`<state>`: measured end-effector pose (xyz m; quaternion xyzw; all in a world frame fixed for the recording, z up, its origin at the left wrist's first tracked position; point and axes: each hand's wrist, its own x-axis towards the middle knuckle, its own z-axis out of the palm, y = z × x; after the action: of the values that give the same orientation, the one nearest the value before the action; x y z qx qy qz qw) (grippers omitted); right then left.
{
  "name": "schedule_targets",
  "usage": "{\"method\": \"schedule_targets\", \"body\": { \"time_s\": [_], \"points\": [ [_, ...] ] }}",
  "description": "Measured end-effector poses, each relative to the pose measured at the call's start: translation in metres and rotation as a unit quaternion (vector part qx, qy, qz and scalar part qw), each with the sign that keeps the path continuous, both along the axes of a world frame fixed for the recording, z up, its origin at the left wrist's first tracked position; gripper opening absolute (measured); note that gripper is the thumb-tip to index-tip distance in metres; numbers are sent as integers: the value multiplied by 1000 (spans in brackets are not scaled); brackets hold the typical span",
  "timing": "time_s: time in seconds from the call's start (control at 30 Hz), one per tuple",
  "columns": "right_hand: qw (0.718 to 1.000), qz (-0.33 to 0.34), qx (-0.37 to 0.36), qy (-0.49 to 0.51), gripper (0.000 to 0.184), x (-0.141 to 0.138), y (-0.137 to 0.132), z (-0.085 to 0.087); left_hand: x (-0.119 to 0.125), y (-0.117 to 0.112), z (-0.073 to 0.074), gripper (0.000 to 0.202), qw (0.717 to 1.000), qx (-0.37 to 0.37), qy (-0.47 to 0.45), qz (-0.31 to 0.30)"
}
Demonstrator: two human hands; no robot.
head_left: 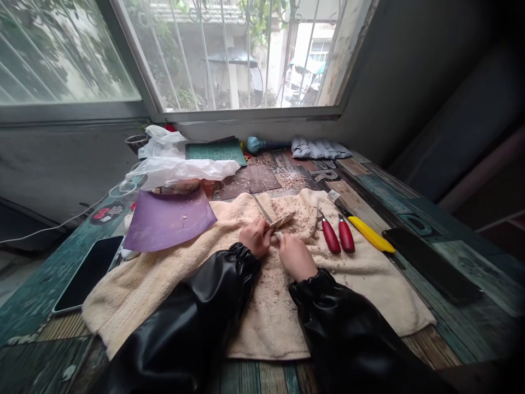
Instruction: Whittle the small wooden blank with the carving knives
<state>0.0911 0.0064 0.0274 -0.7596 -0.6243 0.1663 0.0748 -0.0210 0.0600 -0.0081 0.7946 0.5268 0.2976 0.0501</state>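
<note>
My left hand [256,236] is curled closed, pinching a small wooden piece [283,220] above the middle of the crumb-strewn beige towel [361,290]. Just beside it, my right hand [296,256] is closed around a thin metal tool [260,206] crossing the wood. From my left lie a phone [88,273], a purple sheet [170,220], two red-handled tools [330,236] and a yellow handle [371,233].

"How does the towel [365,284] look?"
"Matt, rough-piled cloth."
"And over it?"
"A smooth, metal-looking strip [260,206] and glossy red handles [330,237]."
"Behind its left end?"
"A crinkled, translucent plastic bag [184,172]."
</note>
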Motion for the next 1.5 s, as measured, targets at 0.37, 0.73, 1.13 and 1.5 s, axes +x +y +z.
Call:
{"method": "schedule_targets", "body": {
  "time_s": [0.37,0.73,1.13,1.5],
  "points": [
    [1000,-8,-7,17,38,19,-22,-5,-6,5,-5,8,997,19,-43,-67],
    [999,-2,-6,39,36,23,-28,-4,-8,9,-6,10,996,28,-44,-66],
    [999,3,7,37,36,22,-20,-6,-9,10,-4,12,996,26,-58,-66],
    [999,-13,5,51,36,18,-27,-9,-8,9,-3,9,994,8,-69,-84]
  ]
}}
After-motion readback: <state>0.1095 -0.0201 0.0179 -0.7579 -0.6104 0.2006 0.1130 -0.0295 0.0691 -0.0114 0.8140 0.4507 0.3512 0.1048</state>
